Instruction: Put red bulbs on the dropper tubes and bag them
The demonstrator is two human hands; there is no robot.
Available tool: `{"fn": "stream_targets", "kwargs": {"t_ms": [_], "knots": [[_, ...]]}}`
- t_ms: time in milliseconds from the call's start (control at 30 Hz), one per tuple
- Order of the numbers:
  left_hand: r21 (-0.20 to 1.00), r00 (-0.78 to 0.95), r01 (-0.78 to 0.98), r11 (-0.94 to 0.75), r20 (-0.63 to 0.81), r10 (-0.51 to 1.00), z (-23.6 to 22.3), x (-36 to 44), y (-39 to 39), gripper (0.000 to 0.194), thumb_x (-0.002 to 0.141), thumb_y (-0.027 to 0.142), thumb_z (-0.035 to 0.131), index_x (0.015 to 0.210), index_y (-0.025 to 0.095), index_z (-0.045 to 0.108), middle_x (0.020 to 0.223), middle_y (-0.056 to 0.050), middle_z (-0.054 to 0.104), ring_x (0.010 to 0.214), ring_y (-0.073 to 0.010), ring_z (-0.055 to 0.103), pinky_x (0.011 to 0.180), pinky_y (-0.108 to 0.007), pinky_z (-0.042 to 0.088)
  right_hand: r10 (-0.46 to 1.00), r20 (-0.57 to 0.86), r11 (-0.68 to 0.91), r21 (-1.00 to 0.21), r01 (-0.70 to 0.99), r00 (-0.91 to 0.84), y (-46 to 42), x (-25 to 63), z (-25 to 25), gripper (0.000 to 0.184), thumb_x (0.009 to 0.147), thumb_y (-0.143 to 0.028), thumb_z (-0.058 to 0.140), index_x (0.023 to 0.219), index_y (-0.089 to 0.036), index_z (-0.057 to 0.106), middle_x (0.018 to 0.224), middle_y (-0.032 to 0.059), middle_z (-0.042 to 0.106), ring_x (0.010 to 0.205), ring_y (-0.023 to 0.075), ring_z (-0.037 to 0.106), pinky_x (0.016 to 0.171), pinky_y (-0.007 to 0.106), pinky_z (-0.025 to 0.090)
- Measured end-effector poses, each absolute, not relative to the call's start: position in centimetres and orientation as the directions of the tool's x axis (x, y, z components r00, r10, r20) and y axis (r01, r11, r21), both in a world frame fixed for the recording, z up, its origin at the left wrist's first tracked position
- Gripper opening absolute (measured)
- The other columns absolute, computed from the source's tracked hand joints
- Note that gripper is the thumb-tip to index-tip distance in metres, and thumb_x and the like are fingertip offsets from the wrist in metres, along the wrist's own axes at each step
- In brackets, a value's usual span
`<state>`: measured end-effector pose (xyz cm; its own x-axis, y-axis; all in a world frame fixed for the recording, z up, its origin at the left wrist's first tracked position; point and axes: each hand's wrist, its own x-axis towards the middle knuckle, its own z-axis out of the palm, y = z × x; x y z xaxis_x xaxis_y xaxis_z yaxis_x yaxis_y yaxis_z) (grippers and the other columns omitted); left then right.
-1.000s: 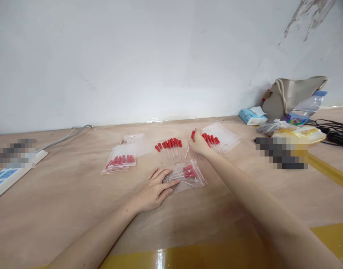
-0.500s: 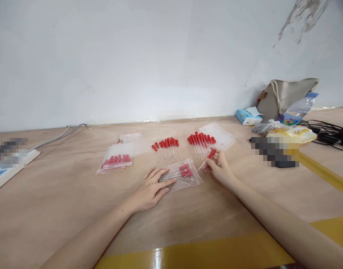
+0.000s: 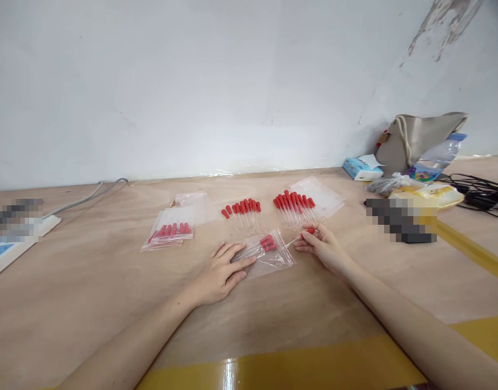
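My left hand (image 3: pixel 221 272) lies flat with fingers spread on a clear zip bag (image 3: pixel 271 266), pressing it to the table. A few droppers with red rubber bulbs (image 3: pixel 268 244) show inside this bag, bulbs toward its zip edge on the right. My right hand (image 3: pixel 325 248) pinches one dropper (image 3: pixel 311 231) by its red bulb. Its thin glass tube points left, with the tip at the bag's right edge; I cannot tell whether it is inside. Behind the bag lie two fanned groups of loose droppers, a middle group (image 3: pixel 243 207) and a right group (image 3: pixel 294 202).
Left of the bag sits a stack of zip bags with droppers (image 3: pixel 171 230). Flat clear bags (image 3: pixel 324 199) lie behind the right group. Farther right are a tissue pack (image 3: pixel 361 168), a beige bag (image 3: pixel 425 141), a plastic bottle (image 3: pixel 439 160) and black cables (image 3: pixel 482 195). A power strip (image 3: pixel 49 225) is at left.
My right hand has lowered the dropper and turned it flatter, bringing its tip to the bag's right edge. My left hand stays in place on the bag.
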<state>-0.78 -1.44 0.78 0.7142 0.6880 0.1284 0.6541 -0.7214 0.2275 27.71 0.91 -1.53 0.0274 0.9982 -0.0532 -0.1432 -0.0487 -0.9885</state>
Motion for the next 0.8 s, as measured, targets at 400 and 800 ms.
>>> {"fn": "stream_targets", "kwargs": {"t_ms": [400, 800], "knots": [[0.248, 0.713, 0.654, -0.715, 0.113, 0.692, 0.9, -0.9, -1.3, 0.040, 0.091, 0.033, 0.030, 0.131, 0.032, 0.033, 0.138, -0.003, 0.032, 0.126, -0.0202, 0.028, 0.105, -0.048, 0.017, 0.942, 0.172, 0.291, -0.849, 0.442, -0.289, 1.6, 28.2, -2.1, 0.022, 0.068, -0.036, 0.063, 0.081, -0.019, 0.066, 0.066, -0.0007, 0.055, 0.056, 0.0094, 0.047, 0.051, 0.023, 0.040], [0.222, 0.713, 0.659, -0.719, 0.122, 0.691, 0.8, -0.9, -1.3, 0.043, 0.089, 0.041, 0.035, 0.131, 0.032, 0.034, 0.139, -0.004, 0.032, 0.126, -0.0217, 0.029, 0.105, -0.048, 0.017, 0.952, 0.154, 0.229, -0.932, 0.281, -0.265, 1.0, 26.3, -1.9, 0.029, 0.062, -0.034, 0.068, 0.080, -0.017, 0.052, 0.065, -0.0027, 0.056, 0.052, 0.0073, 0.049, 0.047, 0.021, 0.041]]}}
